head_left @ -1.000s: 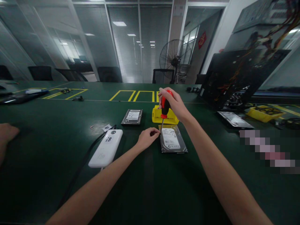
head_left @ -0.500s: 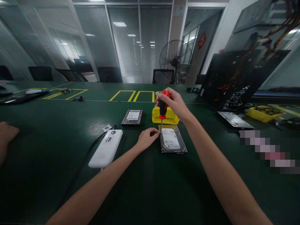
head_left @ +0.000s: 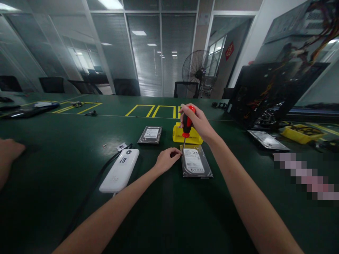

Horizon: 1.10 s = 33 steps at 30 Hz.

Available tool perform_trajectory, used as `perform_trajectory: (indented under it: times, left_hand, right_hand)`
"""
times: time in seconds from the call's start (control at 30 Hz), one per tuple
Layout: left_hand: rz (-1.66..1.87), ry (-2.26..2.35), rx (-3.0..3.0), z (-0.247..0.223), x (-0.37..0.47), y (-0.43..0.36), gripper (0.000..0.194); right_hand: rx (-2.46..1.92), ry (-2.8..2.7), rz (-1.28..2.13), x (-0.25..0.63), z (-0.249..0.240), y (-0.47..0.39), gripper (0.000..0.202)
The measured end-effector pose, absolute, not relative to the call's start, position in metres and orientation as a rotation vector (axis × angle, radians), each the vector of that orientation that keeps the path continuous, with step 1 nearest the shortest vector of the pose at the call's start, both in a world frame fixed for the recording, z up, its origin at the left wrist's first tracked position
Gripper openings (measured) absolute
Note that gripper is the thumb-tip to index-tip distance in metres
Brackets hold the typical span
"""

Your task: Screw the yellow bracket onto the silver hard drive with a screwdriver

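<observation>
My right hand (head_left: 198,121) is wrapped round the red and black handle of a screwdriver (head_left: 188,120), which stands nearly upright. Its thin shaft points down to the upper left edge of a hard drive (head_left: 196,163) with a white label, lying flat on the green table. Thumb and forefinger of my left hand (head_left: 167,159) are pinched together at that same edge, close to the screwdriver's tip. Whatever sits between those fingertips is too small to make out. Directly behind the drive is a yellow bin (head_left: 176,137), partly covered by my right hand.
A second hard drive (head_left: 150,135) lies left of the bin. Nearer is a white power bank (head_left: 120,174) with a black cable. Another person's hand (head_left: 12,148) rests at the left. On the right are a computer case (head_left: 265,91), another drive (head_left: 267,140) and a yellow basket (head_left: 300,134).
The screwdriver's handle has tipped slightly to the right while its tip stays at the drive's edge. My left hand keeps its pinch. The whole view has shifted a little.
</observation>
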<state>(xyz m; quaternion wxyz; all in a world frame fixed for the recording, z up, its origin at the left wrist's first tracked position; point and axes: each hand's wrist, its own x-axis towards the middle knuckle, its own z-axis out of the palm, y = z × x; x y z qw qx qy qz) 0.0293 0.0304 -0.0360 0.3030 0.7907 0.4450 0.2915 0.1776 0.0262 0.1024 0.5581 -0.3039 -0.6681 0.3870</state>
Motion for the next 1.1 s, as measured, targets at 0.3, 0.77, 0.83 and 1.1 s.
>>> perform_trajectory:
  times: [0.3, 0.77, 0.83, 1.1]
  left_hand:
    - [0.799, 1.152, 2.107, -0.0399, 0.0278, 0.0319, 0.022]
    - [0.774, 1.172, 2.126, -0.0396, 0.0277, 0.0321, 0.024]
    - [0.78, 1.169, 2.132, -0.0397, 0.0282, 0.0319, 0.023]
    - [0.789, 1.166, 2.122, -0.0359, 0.0288, 0.03, 0.023]
  right_hand:
    - [-0.74, -1.534, 0.98, 0.1804, 0.1077, 0.0228, 0.033]
    - [-0.738, -1.57, 0.928, 0.1811, 0.1073, 0.0229, 0.029]
    - [-0.749, -1.57, 0.919, 0.1807, 0.1079, 0.0224, 0.028]
    - [-0.786, -1.579, 0.887, 0.1838, 0.1068, 0.0244, 0.026]
